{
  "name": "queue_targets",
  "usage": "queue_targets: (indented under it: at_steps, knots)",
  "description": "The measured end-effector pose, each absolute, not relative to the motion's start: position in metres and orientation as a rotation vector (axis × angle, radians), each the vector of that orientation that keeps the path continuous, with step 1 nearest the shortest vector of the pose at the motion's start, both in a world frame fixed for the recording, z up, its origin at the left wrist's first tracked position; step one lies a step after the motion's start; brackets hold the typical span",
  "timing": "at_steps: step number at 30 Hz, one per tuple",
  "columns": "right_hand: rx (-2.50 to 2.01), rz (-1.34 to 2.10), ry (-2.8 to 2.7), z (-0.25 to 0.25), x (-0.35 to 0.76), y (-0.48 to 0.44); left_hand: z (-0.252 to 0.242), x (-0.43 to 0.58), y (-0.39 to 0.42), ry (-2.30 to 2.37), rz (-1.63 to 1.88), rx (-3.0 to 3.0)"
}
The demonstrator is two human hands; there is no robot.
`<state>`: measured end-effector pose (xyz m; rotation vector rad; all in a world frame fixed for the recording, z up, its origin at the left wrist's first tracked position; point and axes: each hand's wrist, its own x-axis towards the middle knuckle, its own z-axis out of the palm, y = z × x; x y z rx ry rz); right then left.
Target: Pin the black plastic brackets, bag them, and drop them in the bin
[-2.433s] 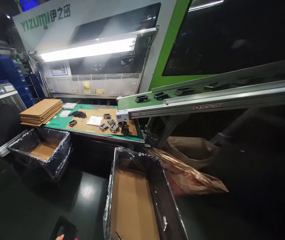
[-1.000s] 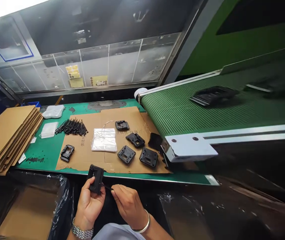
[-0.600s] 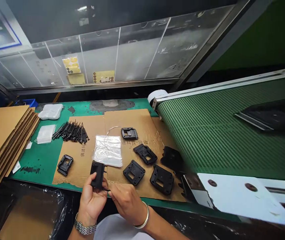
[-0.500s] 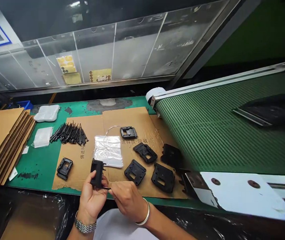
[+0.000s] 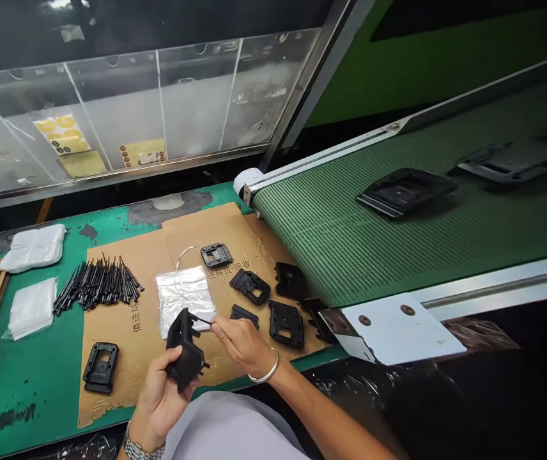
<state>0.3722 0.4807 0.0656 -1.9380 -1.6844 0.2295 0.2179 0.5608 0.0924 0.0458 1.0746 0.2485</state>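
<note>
Belt slants in from the right, its near end at the bench, presumably so what it carries arrives within reach. Cardboard covers the middle of the bench, perhaps to spare the loose parts from scratches; they lie flat and apart near the belt's end, with a lone one at the left. Clear bags lie on the cardboard behind the hands. A rod pile sits across the cardboard's left edge, most rods pointing roughly one way, which should make them easy to pick singly. The left hand is closed around the held part, thumb on its face — tilted over the bench's near edge, likely to bring its upper end round to the right hand. That hand's fingertips are pinched together on a thin rod at the part's upper end — whether attached, I cannot tell
</note>
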Motion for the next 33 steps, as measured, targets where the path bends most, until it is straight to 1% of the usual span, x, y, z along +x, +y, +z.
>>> queue_targets:
  at_steps: [3,8,11,16,24,33]
  knots:
    - [-1.795,0.317,-1.698,0.070,0.375,0.474,0.089,0.218,0.565,1.022,0.233,0.164]
    - [-1.604,0.205,-1.780,0.070,0.370,0.472,0.074,0.217,0.567,0.913,0.293,0.258]
    - [-1.534,0.163,-1.832,0.064,0.367,0.474,0.065,0.217,0.565,0.939,0.307,0.276]
    - [-1.567,0.140,-1.804,0.059,0.368,0.474,0.060,0.218,0.559,0.999,0.316,0.244]
    - [-1.496,0.084,-1.897,0.066,0.370,0.474,0.073,0.228,0.554,1.024,0.418,0.297]
    - [-1.418,0.105,-2.006,0.075,0.373,0.470,0.066,0.223,0.556,0.983,0.363,0.249]
